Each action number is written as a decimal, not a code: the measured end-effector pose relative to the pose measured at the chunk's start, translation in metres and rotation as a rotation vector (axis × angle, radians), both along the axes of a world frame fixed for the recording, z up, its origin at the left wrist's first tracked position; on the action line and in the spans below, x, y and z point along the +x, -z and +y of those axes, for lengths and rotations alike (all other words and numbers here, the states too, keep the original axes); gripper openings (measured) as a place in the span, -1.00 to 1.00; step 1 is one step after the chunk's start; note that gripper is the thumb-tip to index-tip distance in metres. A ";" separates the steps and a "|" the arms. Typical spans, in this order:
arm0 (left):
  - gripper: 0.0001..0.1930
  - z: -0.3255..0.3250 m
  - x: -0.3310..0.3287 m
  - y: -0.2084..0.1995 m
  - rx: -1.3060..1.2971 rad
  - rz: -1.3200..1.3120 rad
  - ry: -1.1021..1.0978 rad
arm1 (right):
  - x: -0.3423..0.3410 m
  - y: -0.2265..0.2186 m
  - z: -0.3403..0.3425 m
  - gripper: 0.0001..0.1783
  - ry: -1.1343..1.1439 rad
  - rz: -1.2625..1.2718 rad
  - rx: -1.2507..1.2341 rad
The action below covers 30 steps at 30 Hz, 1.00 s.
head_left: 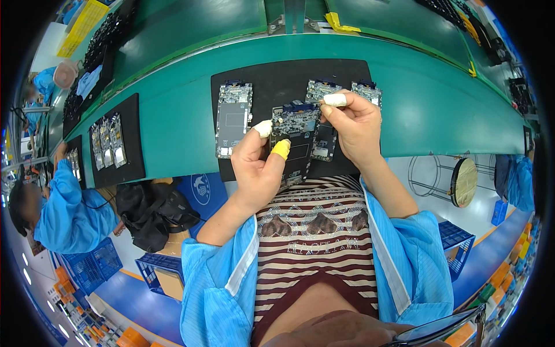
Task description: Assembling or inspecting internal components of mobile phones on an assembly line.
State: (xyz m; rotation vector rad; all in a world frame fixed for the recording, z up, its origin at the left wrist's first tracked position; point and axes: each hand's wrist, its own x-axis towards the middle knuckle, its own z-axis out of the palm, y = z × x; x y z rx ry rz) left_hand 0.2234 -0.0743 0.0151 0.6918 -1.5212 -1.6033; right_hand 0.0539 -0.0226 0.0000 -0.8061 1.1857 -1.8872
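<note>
My left hand [258,165] grips a circuit board [296,128] by its left edge, thumb in a yellow finger cot across its face and a white cot on another finger. The board is raised over a black mat [277,75], a dark blue connector along its top edge. At its upper right corner my right hand [354,124] pinches thumb and a white-cotted finger together; what lies between them is too small to make out. On the mat, one more circuit board [234,118] lies left of the held one. To the right, a second board [325,141] and a third [370,91] are partly covered.
The mat rests on a green workbench [179,115]. Further left, another black mat [136,139] bears several boards [108,141]. A co-worker in blue [72,208] works there. A black bag [153,214] hangs below the bench edge, and a round stool [464,182] stands at right.
</note>
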 end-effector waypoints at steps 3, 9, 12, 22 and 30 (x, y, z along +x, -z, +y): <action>-0.74 -0.001 0.000 0.005 -0.094 -0.046 0.011 | 0.000 0.003 0.000 -0.86 -0.019 -0.068 0.044; -0.76 -0.004 -0.003 0.004 0.011 0.001 0.014 | -0.003 0.011 -0.007 -0.87 -0.047 -0.204 0.083; -0.76 -0.006 -0.003 0.005 0.111 0.009 0.018 | -0.004 0.010 -0.007 -0.88 -0.098 -0.234 0.104; -0.75 -0.011 -0.005 0.014 0.122 0.037 -0.010 | 0.003 0.012 -0.011 -0.84 -0.009 -0.167 0.096; -0.74 -0.012 -0.005 0.014 0.168 0.061 0.003 | 0.002 0.007 -0.008 -0.81 -0.068 -0.233 0.045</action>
